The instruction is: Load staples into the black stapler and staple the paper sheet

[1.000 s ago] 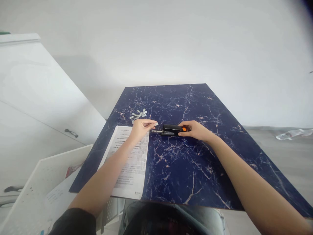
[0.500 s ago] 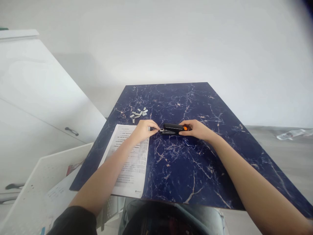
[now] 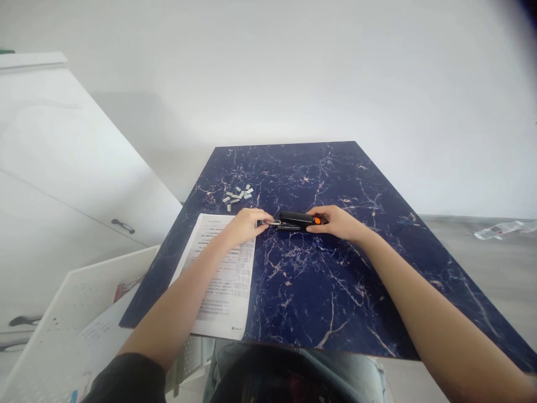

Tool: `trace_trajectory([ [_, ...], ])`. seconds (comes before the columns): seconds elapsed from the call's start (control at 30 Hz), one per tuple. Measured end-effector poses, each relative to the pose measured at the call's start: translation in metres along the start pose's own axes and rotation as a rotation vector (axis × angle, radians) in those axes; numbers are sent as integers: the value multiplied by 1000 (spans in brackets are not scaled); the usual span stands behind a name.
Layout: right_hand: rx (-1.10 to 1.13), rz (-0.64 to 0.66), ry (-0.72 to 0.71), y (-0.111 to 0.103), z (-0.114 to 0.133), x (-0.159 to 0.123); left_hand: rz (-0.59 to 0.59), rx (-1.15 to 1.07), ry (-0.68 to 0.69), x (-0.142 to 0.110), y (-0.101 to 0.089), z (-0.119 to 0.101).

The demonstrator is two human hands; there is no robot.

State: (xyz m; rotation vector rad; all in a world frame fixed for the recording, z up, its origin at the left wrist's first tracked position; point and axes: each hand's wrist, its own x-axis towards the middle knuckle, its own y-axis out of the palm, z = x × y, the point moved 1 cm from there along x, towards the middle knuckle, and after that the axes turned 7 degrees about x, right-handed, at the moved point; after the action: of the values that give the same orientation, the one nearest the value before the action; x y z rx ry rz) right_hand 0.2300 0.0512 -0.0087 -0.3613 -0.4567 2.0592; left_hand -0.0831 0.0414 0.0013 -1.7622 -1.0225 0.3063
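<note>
A black stapler [image 3: 293, 217] with an orange end lies sideways on the dark blue marbled table [image 3: 302, 268]. Around its right, orange end my right hand [image 3: 333, 221] is closed, thumb on the near side and fingers on the far side. My left hand [image 3: 249, 224] pinches the end of a thin metal slide [image 3: 273, 223] that sticks out of the stapler's left end. Under my left wrist lie printed sheets of paper [image 3: 222, 310]. Several small staple strips [image 3: 238, 194] are scattered just beyond my left hand.
To the left, a pulled-out white drawer [image 3: 96, 268] holds papers, beside a white cabinet [image 3: 62, 151] with dark handles. A white wall [image 3: 272, 73] stands behind the table. Clear plastic packaging [image 3: 501, 230] lies low on the right.
My left hand has moved slightly left, and more of the metal slide shows outside the stapler. My right hand and the stapler have barely moved.
</note>
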Motion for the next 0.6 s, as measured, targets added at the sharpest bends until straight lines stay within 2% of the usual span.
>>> trace_trajectory([
  [0.27, 20, 1, -6, 0, 1, -1, -7, 86, 36, -1, -1, 9],
  [0.6, 15, 2, -6, 0, 0, 0, -26, 91, 50, 1, 0, 2],
])
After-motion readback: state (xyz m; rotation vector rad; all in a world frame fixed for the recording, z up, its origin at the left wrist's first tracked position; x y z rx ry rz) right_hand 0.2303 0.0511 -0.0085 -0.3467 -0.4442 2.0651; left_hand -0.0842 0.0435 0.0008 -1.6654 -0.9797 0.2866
